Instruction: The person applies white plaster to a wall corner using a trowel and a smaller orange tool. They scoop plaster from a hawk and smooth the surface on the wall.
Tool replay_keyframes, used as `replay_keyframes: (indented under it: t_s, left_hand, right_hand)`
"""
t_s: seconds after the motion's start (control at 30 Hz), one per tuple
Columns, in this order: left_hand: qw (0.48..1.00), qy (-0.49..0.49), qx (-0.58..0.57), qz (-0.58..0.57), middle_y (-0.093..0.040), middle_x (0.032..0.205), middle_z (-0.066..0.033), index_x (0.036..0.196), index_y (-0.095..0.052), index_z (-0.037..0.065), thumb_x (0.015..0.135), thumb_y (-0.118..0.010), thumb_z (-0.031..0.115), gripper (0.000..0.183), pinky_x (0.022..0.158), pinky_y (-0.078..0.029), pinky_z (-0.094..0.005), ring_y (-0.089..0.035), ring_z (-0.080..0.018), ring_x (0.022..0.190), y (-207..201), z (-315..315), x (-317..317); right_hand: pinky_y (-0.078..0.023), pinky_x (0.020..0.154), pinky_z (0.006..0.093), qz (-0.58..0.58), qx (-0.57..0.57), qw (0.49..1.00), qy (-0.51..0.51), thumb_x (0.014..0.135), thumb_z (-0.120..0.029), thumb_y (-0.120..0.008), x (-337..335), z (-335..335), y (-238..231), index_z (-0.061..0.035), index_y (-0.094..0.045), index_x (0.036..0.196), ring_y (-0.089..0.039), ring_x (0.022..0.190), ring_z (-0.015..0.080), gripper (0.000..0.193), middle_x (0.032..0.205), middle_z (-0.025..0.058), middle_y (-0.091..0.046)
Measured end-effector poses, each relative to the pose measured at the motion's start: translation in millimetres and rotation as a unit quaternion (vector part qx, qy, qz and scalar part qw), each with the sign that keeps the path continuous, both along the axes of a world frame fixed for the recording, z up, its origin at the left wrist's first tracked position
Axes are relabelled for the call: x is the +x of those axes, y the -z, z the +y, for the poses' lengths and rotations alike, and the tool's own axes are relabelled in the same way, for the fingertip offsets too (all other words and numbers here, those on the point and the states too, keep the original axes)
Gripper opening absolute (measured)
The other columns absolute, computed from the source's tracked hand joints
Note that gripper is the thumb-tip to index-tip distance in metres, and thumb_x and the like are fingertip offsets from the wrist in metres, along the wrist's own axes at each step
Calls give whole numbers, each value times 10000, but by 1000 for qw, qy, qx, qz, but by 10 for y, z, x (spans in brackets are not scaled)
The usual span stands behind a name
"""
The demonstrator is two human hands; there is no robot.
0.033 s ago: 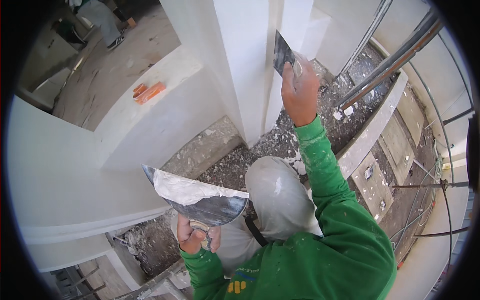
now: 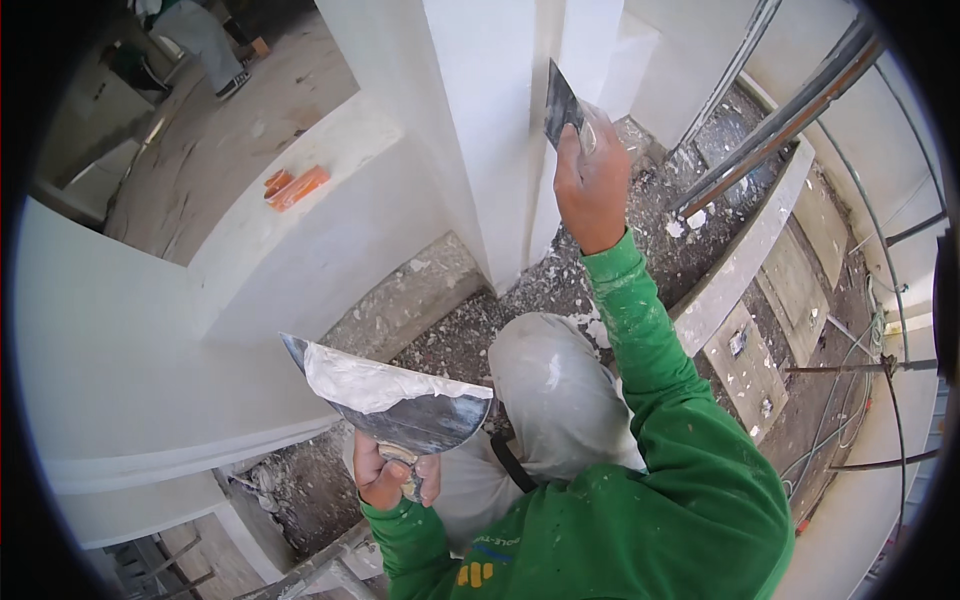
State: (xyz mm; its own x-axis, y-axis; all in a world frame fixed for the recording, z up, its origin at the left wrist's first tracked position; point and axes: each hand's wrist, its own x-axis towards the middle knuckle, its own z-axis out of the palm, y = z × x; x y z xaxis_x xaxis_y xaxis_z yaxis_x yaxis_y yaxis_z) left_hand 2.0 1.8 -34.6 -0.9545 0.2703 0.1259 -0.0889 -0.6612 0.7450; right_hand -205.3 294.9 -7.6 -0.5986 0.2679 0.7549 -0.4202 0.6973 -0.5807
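Observation:
My left hand (image 2: 384, 474) is closed round the handle of a wide putty knife (image 2: 425, 420), held low in front of my body. White putty (image 2: 375, 380) lies in a thick band along the upper edge of its dark blade. Farther off and to the right, my right hand (image 2: 593, 190) grips a smaller putty knife (image 2: 562, 108), the thumb pressed on its blade. That blade stands upright at the white pillar (image 2: 480, 130), near a recessed groove. Whether it touches the surface I cannot tell.
Orange brick pieces (image 2: 297, 187) rest on a low white wall (image 2: 225, 235) at left. Metal poles (image 2: 780, 125) slant in at right, near boards (image 2: 745, 360) and cables. White splatter covers the rough ground (image 2: 450, 340). Another person (image 2: 200, 45) stands at far left.
My right hand with the smaller putty knife has shifted slightly left. The wide putty knife has moved a little left and down.

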Motion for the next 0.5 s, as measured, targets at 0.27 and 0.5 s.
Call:
replay_keyframes:
  t_s: [0.27, 0.5]
  left_hand:
    - [1000, 16, 2, 3, -473, 756, -204, 1412, -137, 71, 938, -508, 127, 605, 294, -422, -331, -473, -236, 420, 34, -137, 24]
    - [998, -30, 5, -57, -540, 784, -222, 1319, -302, -55, 876, -621, 139, 579, 292, -383, -268, -476, -188, 384, -38, 40, -7]
  right_hand:
    - [-478, 851, 364, 20, 18, 999, 46, 902, -39, -485, -43, -283, 39, 51, -502, 1260, -590, 1000, 326, 370, 1166, 179, -553]
    - [-460, 865, 341, -50, -78, 988, -126, 936, -108, -505, 62, -7, -14, 68, -534, 1203, -611, 995, 278, 322, 1065, 194, -621]
